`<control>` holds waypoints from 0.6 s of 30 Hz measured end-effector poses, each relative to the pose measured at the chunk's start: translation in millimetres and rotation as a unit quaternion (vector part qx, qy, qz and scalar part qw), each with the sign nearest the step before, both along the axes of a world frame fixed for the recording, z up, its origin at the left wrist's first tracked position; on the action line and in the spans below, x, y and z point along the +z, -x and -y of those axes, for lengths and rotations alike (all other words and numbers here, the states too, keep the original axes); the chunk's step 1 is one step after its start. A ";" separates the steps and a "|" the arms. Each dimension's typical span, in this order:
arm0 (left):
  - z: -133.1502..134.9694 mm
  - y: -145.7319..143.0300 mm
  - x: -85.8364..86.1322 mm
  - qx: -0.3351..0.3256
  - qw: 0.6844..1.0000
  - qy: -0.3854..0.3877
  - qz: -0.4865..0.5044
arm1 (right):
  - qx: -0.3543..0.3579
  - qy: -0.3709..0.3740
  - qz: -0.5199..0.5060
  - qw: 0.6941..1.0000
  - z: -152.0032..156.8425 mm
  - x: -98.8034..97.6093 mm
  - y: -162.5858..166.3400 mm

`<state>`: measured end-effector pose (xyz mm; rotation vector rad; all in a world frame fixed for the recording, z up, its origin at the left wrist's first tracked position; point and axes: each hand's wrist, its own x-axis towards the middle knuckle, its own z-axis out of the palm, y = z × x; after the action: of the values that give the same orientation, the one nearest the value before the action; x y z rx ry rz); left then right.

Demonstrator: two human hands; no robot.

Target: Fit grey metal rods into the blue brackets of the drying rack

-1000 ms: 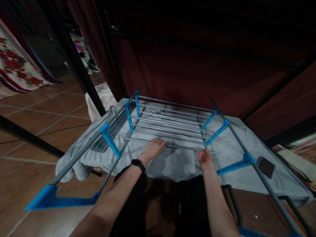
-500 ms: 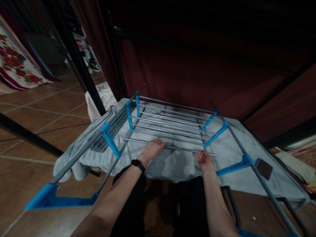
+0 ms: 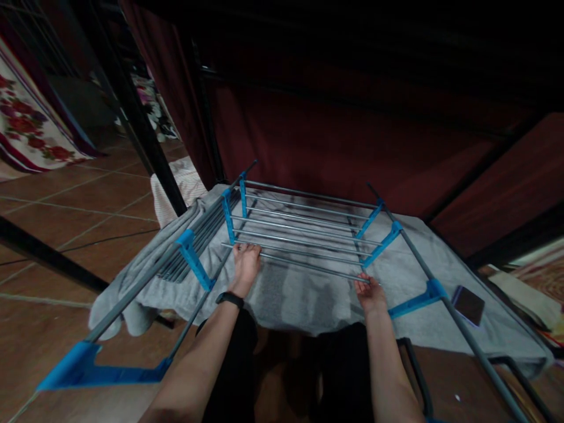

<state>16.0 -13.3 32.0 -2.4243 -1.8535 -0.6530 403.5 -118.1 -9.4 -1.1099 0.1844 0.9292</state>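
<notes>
A loose grey metal rod (image 3: 308, 265) runs crosswise between my hands, above the grey cloth. Near its left end my left hand (image 3: 247, 262) is closed round it, just in front of a blue bracket (image 3: 228, 218). My right hand (image 3: 369, 289) pinches the rod close to its right end, with the fingertips curled up. Ahead of both hands stands a rack frame (image 3: 304, 226) of parallel metal rods joined by blue plastic brackets. Its long side tubes reach toward me on both sides, with another blue bracket (image 3: 416, 298) right of my right hand.
A bundle of grey rods (image 3: 194, 244) lies on the grey cloth (image 3: 291, 305) at the left. A phone (image 3: 469, 305) rests on the right side. A black post (image 3: 150, 138) rises at the left, and a dark red curtain (image 3: 317, 141) hangs behind.
My left hand has slid left along the rod toward its left end. My right hand stays at the right end, which sits slightly lower in view.
</notes>
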 end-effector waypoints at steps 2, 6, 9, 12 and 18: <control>-0.9 7.9 -0.2 0.062 0.997 -0.024 0.033 | -0.009 0.003 -0.004 1.000 1.1 -1.0 -4.5; -3.7 21.1 -1.1 0.171 0.978 -0.070 0.095 | -0.038 0.018 -0.012 0.999 1.8 -2.3 -11.3; -9.7 30.8 -3.5 0.230 0.944 -0.081 0.221 | -0.043 0.020 -0.018 0.999 1.0 -0.4 -8.5; -19.8 39.0 -7.2 0.233 0.900 -0.027 0.367 | -0.052 0.017 -0.003 0.998 -0.7 4.9 0.7; -35.9 36.4 -7.9 0.192 0.739 -0.014 0.646 | -0.074 -0.017 0.042 0.996 -5.0 14.3 13.3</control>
<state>-20.4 22.6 24.1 -1.3045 -2.3800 -2.6651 390.2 -113.1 4.9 -1.0867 0.1801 0.7494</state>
